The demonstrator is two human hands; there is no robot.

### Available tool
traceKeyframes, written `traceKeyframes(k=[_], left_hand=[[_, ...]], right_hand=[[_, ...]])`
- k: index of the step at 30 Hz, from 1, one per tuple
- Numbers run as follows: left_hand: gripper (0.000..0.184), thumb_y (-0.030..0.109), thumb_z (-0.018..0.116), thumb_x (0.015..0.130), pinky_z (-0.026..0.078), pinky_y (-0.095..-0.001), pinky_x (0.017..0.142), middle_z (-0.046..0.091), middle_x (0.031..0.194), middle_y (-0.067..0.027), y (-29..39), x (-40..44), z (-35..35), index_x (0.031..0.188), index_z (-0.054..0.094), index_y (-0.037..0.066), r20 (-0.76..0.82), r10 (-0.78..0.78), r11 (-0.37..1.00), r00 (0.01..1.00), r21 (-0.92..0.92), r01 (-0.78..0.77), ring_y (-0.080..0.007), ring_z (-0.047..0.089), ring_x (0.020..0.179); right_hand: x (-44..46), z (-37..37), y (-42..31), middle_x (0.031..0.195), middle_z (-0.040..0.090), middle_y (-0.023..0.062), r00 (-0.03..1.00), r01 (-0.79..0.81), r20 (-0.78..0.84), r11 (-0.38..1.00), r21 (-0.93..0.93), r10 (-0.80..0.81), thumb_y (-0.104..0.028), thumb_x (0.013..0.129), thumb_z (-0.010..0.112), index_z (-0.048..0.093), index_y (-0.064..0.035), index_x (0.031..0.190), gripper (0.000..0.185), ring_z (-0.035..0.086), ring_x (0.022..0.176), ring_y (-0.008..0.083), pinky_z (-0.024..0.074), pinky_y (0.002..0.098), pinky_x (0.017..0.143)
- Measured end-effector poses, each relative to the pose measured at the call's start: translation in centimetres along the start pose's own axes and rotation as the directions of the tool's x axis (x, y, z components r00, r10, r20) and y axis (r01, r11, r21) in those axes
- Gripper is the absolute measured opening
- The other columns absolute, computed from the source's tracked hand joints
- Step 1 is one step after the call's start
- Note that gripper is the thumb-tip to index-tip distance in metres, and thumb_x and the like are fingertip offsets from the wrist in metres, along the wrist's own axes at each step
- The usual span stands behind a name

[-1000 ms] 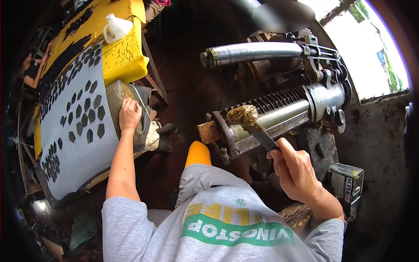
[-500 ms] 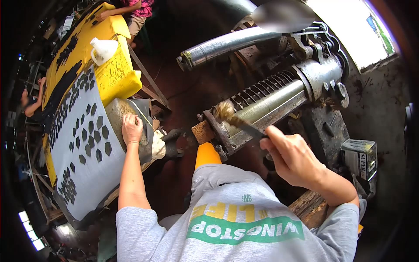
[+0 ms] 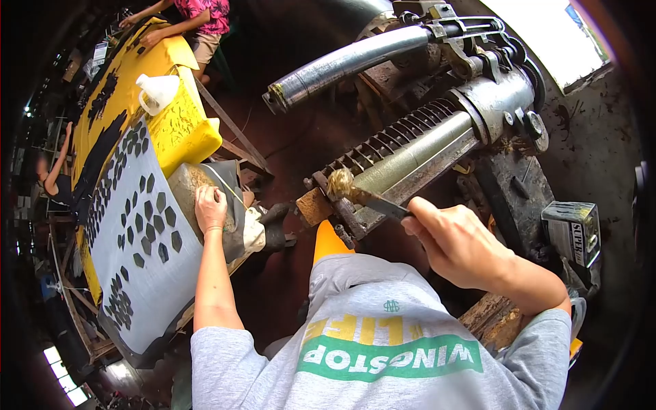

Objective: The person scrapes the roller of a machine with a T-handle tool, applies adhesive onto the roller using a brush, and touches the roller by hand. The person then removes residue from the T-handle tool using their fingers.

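My right hand (image 3: pixel 454 242) is closed round the dark handle of a brush (image 3: pixel 372 199). The brush's matted, yellowish bristle end (image 3: pixel 339 183) is over the near end of a metal roller machine (image 3: pixel 417 160); whether it touches is unclear. A brown block (image 3: pixel 314 206) sits at that machine end. On the left, my left hand (image 3: pixel 210 207) rests on a worn, padded block (image 3: pixel 184 188) at the table's edge, its fingers bent; nothing can be made out in them. Beside it lies a grey sheet (image 3: pixel 147 273) covered with dark, many-sided pieces.
A yellow cover (image 3: pixel 181 130) with a white jug (image 3: pixel 158 92) lies on the far table. One person in a pink top (image 3: pixel 205 20) reaches over it; another person's arm (image 3: pixel 60 164) is at far left. A rectangular can (image 3: pixel 572 232) stands at right.
The view has turned, and more of the person in pink shows. My right hand has brought the brush from over the roller towards the machine's near end. My left hand stays on the padded block.
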State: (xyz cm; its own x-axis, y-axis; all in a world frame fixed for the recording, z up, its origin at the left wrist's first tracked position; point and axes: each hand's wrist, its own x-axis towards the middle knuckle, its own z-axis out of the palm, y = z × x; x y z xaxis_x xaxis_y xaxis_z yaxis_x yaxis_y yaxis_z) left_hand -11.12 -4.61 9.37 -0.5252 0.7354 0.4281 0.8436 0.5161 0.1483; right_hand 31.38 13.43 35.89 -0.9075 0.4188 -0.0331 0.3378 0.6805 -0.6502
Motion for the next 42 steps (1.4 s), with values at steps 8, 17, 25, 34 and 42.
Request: traceKeyframes(k=[8,17,25,34,42], left_hand=[[0.010,0.009,0.060,0.076,0.046,-0.0389,0.089,0.061,0.090,-0.0150,0.0,0.0,-0.1,0.080,0.063,0.000,-0.001,0.008,1.000,1.000,0.003,-0.008,-0.0311,0.056,0.097],[0.010,0.009,0.060,0.076,0.046,-0.0389,0.088,0.062,0.092,-0.0154,-0.3,-0.1,0.2,0.080,0.063,0.000,0.009,0.002,1.000,1.000,0.008,-0.002,-0.0311,0.057,0.097],[0.010,0.009,0.058,0.077,0.046,-0.0393,0.089,0.061,0.090,-0.0151,0.0,0.0,0.0,0.079,0.062,0.000,-0.004,0.012,1.000,1.000,0.009,-0.012,-0.0314,0.056,0.097],[0.010,0.009,0.058,0.077,0.046,-0.0393,0.089,0.060,0.090,-0.0155,0.1,-0.1,-0.1,0.080,0.062,0.000,0.012,0.004,1.000,1.000,0.003,-0.004,-0.0316,0.056,0.097],[0.010,0.009,0.059,0.077,0.046,-0.0389,0.089,0.061,0.091,-0.0155,0.0,-0.1,-0.2,0.080,0.062,0.000,0.013,-0.012,1.000,1.000,-0.002,0.012,-0.0311,0.056,0.098]], right_hand=[[-0.2,0.0,0.1,0.057,0.051,0.0189,1.000,-0.009,0.009,1.000,0.018,0.008,-0.006,0.091,0.052,0.041,-0.0004,0.084,0.015,0.054,0.054,0.0400,0.0399,0.0447,0.047],[-0.3,-0.4,-0.3,0.058,0.052,0.0197,0.999,-0.009,-0.052,0.995,0.096,0.014,-0.006,0.091,0.053,0.041,0.0000,0.084,0.015,0.055,0.055,0.0406,0.0402,0.0456,0.047],[-0.3,0.1,0.1,0.058,0.052,0.0200,1.000,0.009,-0.023,0.995,0.100,-0.007,-0.008,0.092,0.052,0.042,0.0003,0.084,0.016,0.055,0.056,0.0410,0.0411,0.0460,0.049],[0.5,-0.4,0.0,0.058,0.053,0.0199,0.997,0.034,-0.067,0.996,0.085,-0.029,-0.008,0.092,0.053,0.043,0.0005,0.085,0.015,0.056,0.057,0.0407,0.0422,0.0454,0.049],[0.7,0.0,-0.1,0.058,0.052,0.0198,0.998,0.022,-0.062,0.997,0.075,-0.017,-0.007,0.091,0.053,0.043,0.0002,0.086,0.014,0.055,0.057,0.0409,0.0417,0.0448,0.049]])
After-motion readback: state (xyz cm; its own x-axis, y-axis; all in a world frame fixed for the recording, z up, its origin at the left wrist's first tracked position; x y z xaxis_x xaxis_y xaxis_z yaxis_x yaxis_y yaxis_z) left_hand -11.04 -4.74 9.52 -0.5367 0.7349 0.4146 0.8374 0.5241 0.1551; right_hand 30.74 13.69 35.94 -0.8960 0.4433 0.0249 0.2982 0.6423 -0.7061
